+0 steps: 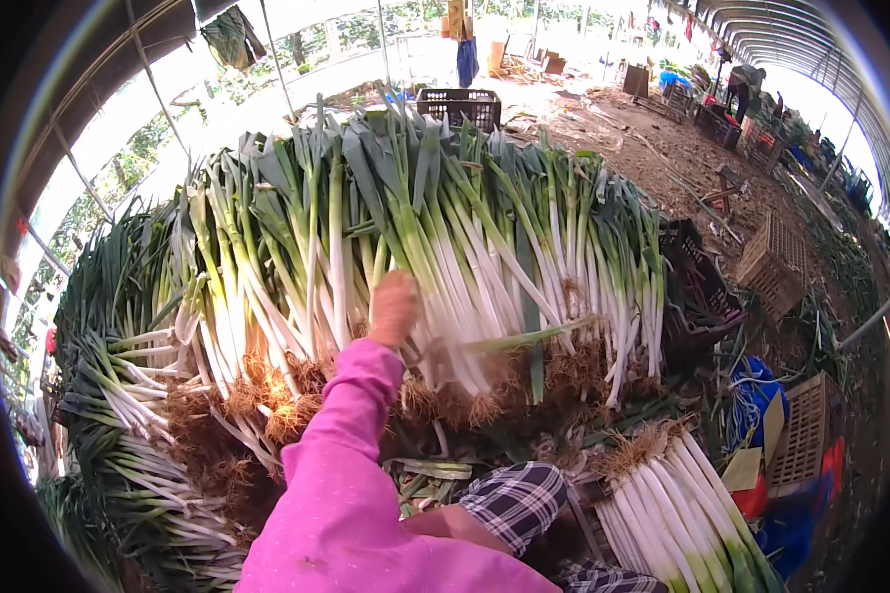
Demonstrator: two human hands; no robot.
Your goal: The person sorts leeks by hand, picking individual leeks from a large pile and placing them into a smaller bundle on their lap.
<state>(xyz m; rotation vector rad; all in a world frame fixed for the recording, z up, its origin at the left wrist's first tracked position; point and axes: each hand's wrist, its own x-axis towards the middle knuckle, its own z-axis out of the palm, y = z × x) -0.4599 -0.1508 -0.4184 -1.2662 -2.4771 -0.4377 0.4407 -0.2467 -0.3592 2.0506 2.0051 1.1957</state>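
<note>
My left hand (394, 308), in a pink sleeve, reaches over a long row of leeks (336, 272). Its fingers are curled closed against the white and pale green shafts; whatever is inside them is hidden. Just right of this hand, part of the row is smeared by motion, near a loose green leaf (534, 337) lying crosswise. The leeks lean with dark green tops away from me and brown roots (480, 407) toward me. My right hand does not show. A bundle of clean white leeks (663, 504) lies at the lower right, roots facing the row.
More leeks (158, 484) are piled along the left. Plaid cloth (514, 499) shows beside the pink sleeve. Dark crates stand behind (459, 107) and right of the row (697, 282). Brown crates (773, 265) and blue bags (756, 395) lie farther right. A person (747, 84) bends over in the distance.
</note>
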